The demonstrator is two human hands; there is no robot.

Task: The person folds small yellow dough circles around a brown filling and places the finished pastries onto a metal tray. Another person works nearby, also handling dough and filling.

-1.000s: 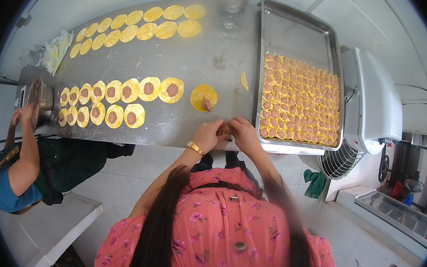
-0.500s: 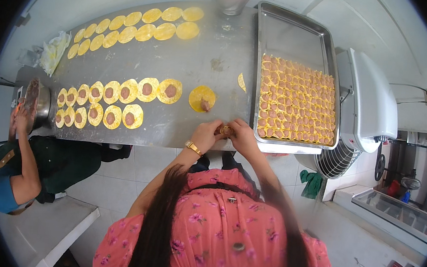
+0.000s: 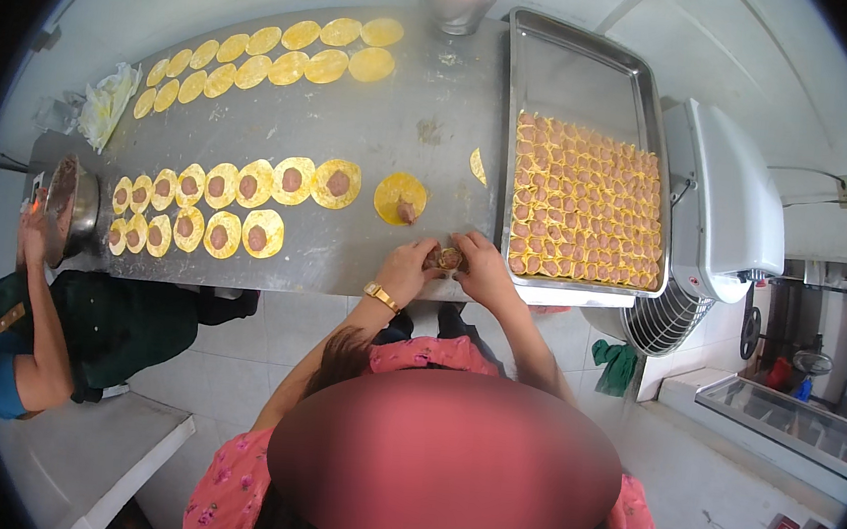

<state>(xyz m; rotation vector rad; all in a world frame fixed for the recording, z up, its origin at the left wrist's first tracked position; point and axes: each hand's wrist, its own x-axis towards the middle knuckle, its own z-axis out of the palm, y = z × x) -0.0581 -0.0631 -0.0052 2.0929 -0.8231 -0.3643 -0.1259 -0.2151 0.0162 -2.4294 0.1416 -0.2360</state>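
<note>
Near the front edge of the steel table, my left hand (image 3: 410,271) and my right hand (image 3: 487,273) are closed around one small dumpling (image 3: 449,259), whose meat-filled top faces up between the fingers. Just beyond them lies a round yellow wrapper (image 3: 390,191) with a lump of meat filling (image 3: 407,211) near its lower right edge. To the left, two rows of yellow wrappers (image 3: 332,166) each carry a dab of filling. A large metal tray (image 3: 584,63) stands to the right, its nearer part packed with finished dumplings (image 3: 587,203).
Bare yellow wrappers (image 3: 287,67) lie in two rows at the far side. A wrapper scrap (image 3: 478,167) lies near the tray. At left, a co-worker's hand (image 3: 33,219) is beside a metal bowl (image 3: 84,213). A metal pot (image 3: 461,4) stands behind; a white machine (image 3: 732,199) stands at right.
My fingers have shifted slightly around the dumpling, and more of its top shows now. The co-worker's arm at the bowl has moved a little. The laid-out wrappers have not moved.
</note>
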